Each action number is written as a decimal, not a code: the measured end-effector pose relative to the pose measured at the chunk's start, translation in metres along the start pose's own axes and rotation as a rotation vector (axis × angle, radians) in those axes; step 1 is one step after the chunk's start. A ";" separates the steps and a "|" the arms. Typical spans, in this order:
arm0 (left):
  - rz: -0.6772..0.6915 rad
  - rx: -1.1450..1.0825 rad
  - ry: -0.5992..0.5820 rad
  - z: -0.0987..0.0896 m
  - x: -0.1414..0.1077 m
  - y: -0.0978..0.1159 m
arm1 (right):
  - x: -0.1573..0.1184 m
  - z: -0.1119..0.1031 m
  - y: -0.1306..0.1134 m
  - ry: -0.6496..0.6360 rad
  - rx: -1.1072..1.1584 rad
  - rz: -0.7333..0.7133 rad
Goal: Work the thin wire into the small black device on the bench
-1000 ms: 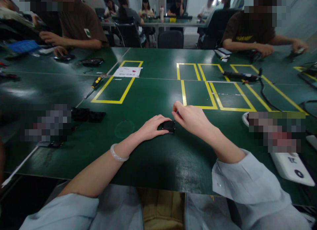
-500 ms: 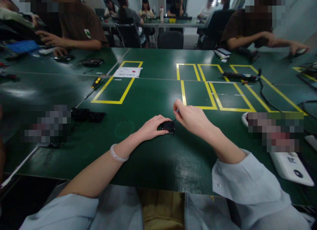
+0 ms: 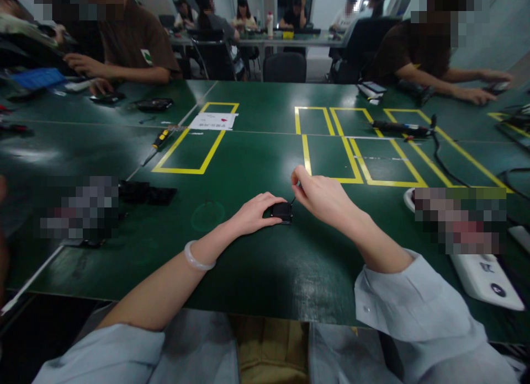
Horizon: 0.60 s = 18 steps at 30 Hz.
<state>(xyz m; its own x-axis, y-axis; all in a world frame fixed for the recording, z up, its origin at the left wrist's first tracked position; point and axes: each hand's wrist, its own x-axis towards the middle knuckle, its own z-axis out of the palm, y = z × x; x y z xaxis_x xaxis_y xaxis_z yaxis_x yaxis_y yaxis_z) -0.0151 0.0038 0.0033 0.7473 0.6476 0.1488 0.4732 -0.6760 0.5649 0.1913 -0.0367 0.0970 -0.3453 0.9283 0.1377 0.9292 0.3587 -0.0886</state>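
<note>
A small black box-shaped part (image 3: pixel 282 212) rests on the green table. My left hand (image 3: pixel 259 212) grips it from the left, thumb along the near side and fingers over the far side. Just right of and above it, my right hand (image 3: pixel 318 193) is closed in a pinch. From under those fingers a thin dark rod (image 3: pixel 293 201) points down to the part's right edge. Most of the rod is hidden in the hand, so its kind cannot be made out.
Yellow tape outlines (image 3: pixel 202 170) mark the table (image 3: pixel 248 284). A yellow-and-black screwdriver (image 3: pixel 161 138) lies left of centre. Black pieces (image 3: pixel 147 192) sit at the left. A black cylindrical tool (image 3: pixel 401 128) with a cable lies at the right, beyond a white object (image 3: pixel 488 287). Co-workers sit opposite.
My right hand has shifted very slightly, while my left hand and the black part stay put. The co-worker at the far right has brought both hands closer together.
</note>
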 end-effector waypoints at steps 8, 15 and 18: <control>-0.001 0.002 0.003 0.002 0.001 -0.001 | 0.000 -0.003 -0.002 -0.036 -0.081 0.020; -0.014 -0.005 0.004 0.001 0.001 0.000 | -0.002 -0.002 0.000 -0.008 -0.005 -0.019; -0.012 0.005 -0.003 0.000 0.001 0.000 | -0.002 -0.002 0.000 -0.007 -0.016 -0.009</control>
<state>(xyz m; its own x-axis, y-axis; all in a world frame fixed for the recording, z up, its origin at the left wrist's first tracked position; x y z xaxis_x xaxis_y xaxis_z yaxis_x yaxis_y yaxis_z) -0.0142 0.0039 0.0033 0.7429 0.6547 0.1396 0.4845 -0.6698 0.5627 0.1921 -0.0384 0.0990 -0.3549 0.9257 0.1312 0.9280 0.3658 -0.0710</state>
